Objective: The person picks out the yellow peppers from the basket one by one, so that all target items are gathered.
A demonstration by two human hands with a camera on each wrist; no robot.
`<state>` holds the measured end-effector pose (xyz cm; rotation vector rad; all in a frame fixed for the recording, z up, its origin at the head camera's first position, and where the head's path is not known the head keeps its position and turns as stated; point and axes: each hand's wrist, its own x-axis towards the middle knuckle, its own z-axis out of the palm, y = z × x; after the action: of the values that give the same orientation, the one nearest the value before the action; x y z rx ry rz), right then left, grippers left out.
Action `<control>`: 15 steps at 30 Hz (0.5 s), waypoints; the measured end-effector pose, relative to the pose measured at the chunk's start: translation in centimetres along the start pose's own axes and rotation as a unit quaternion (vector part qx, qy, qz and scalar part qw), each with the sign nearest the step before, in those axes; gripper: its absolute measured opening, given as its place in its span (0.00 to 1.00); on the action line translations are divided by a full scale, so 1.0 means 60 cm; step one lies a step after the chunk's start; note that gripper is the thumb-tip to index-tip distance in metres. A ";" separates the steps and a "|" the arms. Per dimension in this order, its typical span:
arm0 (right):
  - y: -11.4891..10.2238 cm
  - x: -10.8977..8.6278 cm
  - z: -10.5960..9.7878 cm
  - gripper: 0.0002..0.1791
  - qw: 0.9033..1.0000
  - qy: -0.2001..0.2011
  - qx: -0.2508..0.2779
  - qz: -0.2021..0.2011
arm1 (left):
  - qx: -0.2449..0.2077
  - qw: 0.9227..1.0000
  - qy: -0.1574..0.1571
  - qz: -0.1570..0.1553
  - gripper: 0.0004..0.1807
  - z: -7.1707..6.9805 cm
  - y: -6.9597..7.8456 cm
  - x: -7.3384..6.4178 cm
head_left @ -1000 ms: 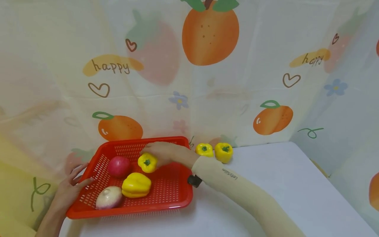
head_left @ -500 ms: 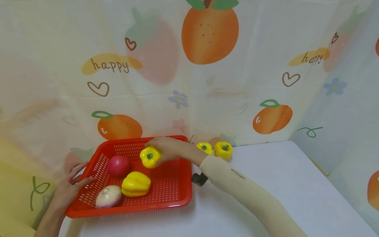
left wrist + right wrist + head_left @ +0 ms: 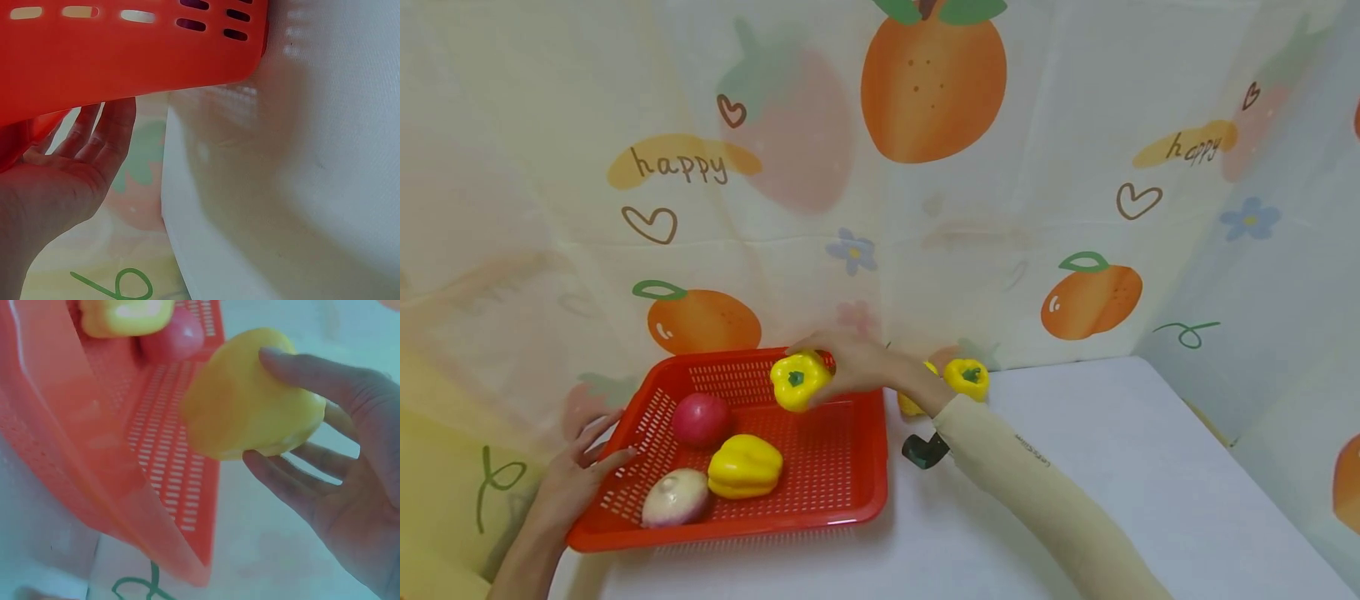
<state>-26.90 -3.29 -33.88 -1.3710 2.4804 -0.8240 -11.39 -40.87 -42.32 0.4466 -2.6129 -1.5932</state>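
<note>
My right hand (image 3: 859,362) grips a yellow bell pepper (image 3: 791,385) above the far right part of a red plastic basket (image 3: 820,523). In the right wrist view, the thumb and fingers clasp the held pepper (image 3: 240,403) from two sides. At the basket's left rim my left hand (image 3: 569,485) holds on, thumb over the edge and the other fingers along the outside. Inside the basket lie another yellow bell pepper (image 3: 745,467), a dark pink round item (image 3: 702,420) and a white and purple turnip-like vegetable (image 3: 675,497).
Two more yellow bell peppers stand on the white table (image 3: 1045,483) right of the basket; one pepper (image 3: 966,379) shows fully, the other (image 3: 911,403) is partly behind my right wrist. A fruit-printed cloth (image 3: 985,208) hangs along the table's back edge. A black wrist device (image 3: 925,451) sits under the right forearm.
My right hand has lifted the pepper up and moved it rightward from low in the basket toward its far rim. The left hand and the basket stay in place.
</note>
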 end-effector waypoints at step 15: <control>0.042 -0.038 -0.016 0.39 0.996 0.044 0.074 0.010 | -0.002 1.000 0.000 -0.025 0.40 0.001 0.004 0.001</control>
<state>-27.87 0.02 -34.72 -1.2841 2.4379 -1.0620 -11.50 -40.75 -42.15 0.5158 -2.6174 -1.6133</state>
